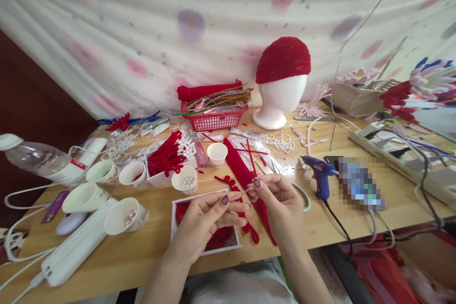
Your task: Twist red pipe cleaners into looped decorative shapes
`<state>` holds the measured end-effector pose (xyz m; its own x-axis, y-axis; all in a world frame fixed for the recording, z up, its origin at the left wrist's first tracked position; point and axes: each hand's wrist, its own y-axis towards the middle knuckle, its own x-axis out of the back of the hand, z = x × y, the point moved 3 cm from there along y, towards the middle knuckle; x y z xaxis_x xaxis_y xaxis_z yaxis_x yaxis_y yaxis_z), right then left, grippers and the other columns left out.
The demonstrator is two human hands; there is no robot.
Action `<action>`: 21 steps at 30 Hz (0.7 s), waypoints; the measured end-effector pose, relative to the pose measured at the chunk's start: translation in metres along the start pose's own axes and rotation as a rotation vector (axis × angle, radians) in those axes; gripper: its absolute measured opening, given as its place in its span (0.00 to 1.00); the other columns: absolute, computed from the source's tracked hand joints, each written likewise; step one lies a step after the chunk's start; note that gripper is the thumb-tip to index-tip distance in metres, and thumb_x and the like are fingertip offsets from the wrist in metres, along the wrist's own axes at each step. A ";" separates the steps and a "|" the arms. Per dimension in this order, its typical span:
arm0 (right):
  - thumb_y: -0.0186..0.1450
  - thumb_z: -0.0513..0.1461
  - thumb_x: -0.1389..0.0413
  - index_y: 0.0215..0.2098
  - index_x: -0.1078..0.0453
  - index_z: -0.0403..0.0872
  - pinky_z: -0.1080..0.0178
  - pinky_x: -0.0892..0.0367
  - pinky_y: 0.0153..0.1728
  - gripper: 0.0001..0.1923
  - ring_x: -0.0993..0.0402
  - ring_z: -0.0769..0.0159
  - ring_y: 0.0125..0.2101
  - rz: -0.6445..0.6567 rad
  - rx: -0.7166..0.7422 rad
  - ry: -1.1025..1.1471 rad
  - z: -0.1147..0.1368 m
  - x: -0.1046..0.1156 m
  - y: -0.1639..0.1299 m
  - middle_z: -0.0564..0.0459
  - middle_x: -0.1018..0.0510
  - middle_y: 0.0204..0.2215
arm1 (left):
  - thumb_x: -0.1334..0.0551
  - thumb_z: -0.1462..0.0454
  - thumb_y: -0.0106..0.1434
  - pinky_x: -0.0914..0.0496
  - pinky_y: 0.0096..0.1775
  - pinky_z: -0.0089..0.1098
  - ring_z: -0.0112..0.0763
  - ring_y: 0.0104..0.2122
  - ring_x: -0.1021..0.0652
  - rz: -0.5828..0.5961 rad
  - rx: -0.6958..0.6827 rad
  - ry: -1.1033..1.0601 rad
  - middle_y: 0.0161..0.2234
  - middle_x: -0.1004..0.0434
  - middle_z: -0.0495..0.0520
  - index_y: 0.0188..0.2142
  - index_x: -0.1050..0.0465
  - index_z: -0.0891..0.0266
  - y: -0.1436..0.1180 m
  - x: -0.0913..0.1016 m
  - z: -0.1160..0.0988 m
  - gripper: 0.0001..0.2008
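Thumb and fingertips of my left hand (204, 221) are closed in a pinch on a thin, pale wire-like strand (244, 192). My right hand (280, 206) pinches the same strand a little farther right, its fingers bent together. Both hands are raised over the front of the table. Below my left hand lies a shallow white box (173, 221) with red fuzzy material in it, partly hidden by the hand. Red fuzzy stems (235, 156) run beneath my right hand, and a curled red piece (253, 236) lies between the hands.
Several paper cups (184, 180) with beads stand left. A foam head (281, 97) wears a red fuzzy cap (285, 59). Behind are a red basket (217, 118) and bead strings (278, 143). At right lie a blue glue gun (320, 175), a phone (361, 185) and cables.
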<state>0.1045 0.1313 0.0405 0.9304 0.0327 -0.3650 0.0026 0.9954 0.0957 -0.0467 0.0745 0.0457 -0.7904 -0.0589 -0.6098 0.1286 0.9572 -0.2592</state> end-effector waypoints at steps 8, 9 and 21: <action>0.58 0.43 0.30 0.31 0.25 0.48 0.69 0.26 0.27 0.10 0.25 0.71 0.21 0.052 -0.040 0.061 -0.002 -0.013 -0.007 0.56 0.20 0.22 | 0.24 0.57 0.53 0.23 0.33 0.22 0.27 0.25 0.16 0.075 0.063 -0.105 0.30 0.13 0.56 0.36 0.15 0.63 -0.002 0.001 0.002 0.14; 0.58 0.43 0.30 0.30 0.25 0.48 0.69 0.25 0.27 0.10 0.25 0.71 0.21 0.050 -0.035 0.059 -0.003 -0.014 -0.008 0.56 0.20 0.22 | 0.25 0.57 0.54 0.23 0.33 0.22 0.27 0.25 0.16 0.063 0.057 -0.112 0.30 0.13 0.56 0.36 0.15 0.63 -0.003 0.002 0.002 0.14; 0.61 0.41 0.32 0.30 0.26 0.50 0.70 0.26 0.28 0.07 0.22 0.70 0.24 0.054 0.030 0.059 -0.008 -0.022 -0.012 0.57 0.20 0.24 | 0.23 0.56 0.51 0.24 0.27 0.19 0.26 0.21 0.17 -0.042 0.015 -0.114 0.27 0.13 0.55 0.33 0.15 0.64 -0.009 0.005 -0.007 0.14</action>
<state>0.0814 0.1194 0.0396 0.9063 0.0922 -0.4125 -0.0353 0.9890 0.1436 -0.0557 0.0677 0.0505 -0.7221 -0.1317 -0.6792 0.1066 0.9488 -0.2973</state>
